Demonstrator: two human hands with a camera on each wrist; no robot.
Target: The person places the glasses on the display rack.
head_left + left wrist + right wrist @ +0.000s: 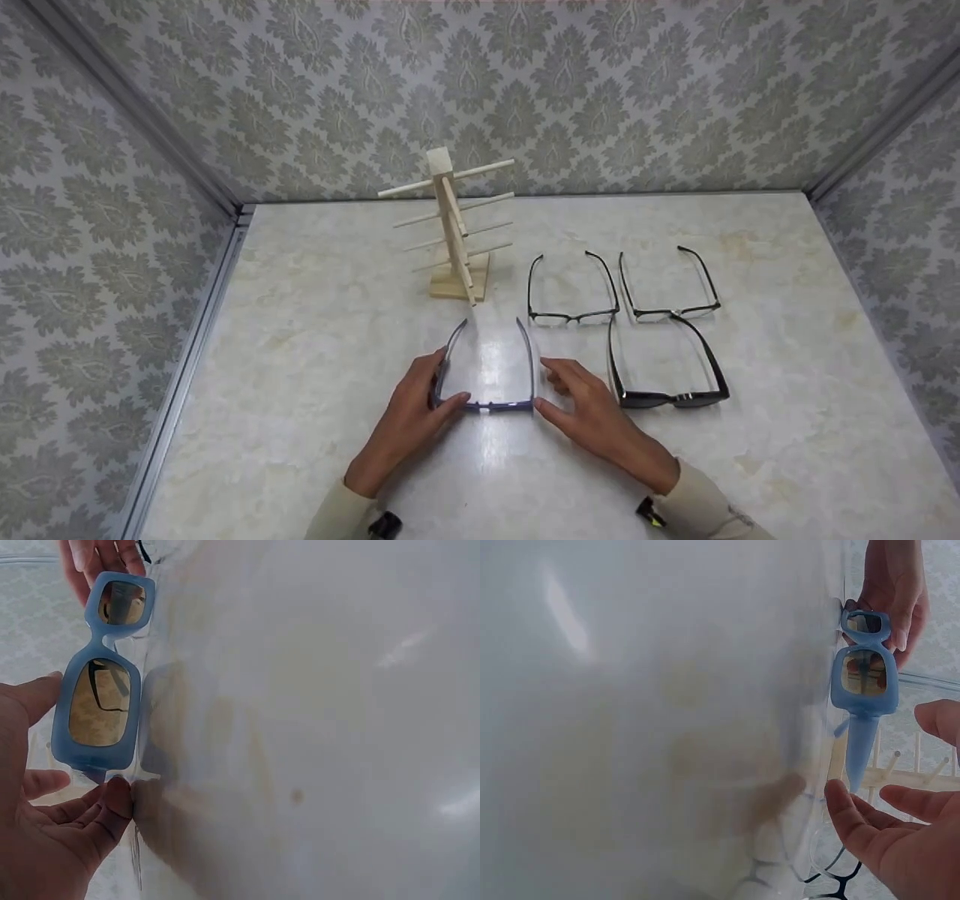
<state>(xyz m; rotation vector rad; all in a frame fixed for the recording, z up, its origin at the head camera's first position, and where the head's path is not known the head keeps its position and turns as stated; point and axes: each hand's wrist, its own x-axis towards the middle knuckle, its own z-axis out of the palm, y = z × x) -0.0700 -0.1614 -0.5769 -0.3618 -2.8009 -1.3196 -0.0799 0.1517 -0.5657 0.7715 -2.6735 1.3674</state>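
"So, what's on your feed?"
"I see patterned wallpaper [525, 90] beyond the back edge of the surface [315, 337], a wooden stand [452, 225] near that edge, blue glasses [502, 406] farther from it."
"Hands?"
"Left hand [411, 397] pinches their left end; right hand [589, 405], fingers [847, 817] spread, is at the right end, contact unclear."

The left hand [409, 397] is hiding part of one temple [454, 337] of the blue-framed sunglasses [504, 406]. The head view's bottom edge is cutting off both sleeves [705, 506]; the right wrist view's, black-framed eyeglasses [843, 887].
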